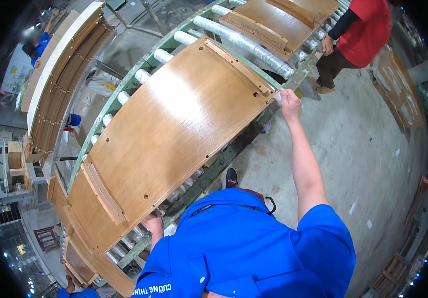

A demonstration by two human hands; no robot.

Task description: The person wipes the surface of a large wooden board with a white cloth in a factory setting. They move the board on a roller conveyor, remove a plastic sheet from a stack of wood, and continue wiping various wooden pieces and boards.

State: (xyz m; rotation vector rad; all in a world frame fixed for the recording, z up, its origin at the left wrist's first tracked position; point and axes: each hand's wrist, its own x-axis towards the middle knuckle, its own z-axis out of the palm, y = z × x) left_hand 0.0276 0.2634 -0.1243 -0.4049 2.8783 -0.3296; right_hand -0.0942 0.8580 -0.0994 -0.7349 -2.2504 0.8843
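A large brown wooden panel [169,124] with a glossy face lies across a roller conveyor. It has small dark holes, one batten [239,67] at its far end and another batten [103,192] toward its left end. At the panel's right corner, my right hand [290,105] is closed on a pale, thin piece [277,97] that looks like cloth or paper. My left hand [153,223] is low at the panel's near edge, and its fingers are too hidden there to show whether they grip it.
Wrapped rollers [244,43] sit in a green frame [301,69]. Another panel [273,22] lies farther along, beside a person in red [368,35]. Several curved boards [70,74] are stacked at left. A wooden panel [398,89] stands at right over concrete floor [363,149].
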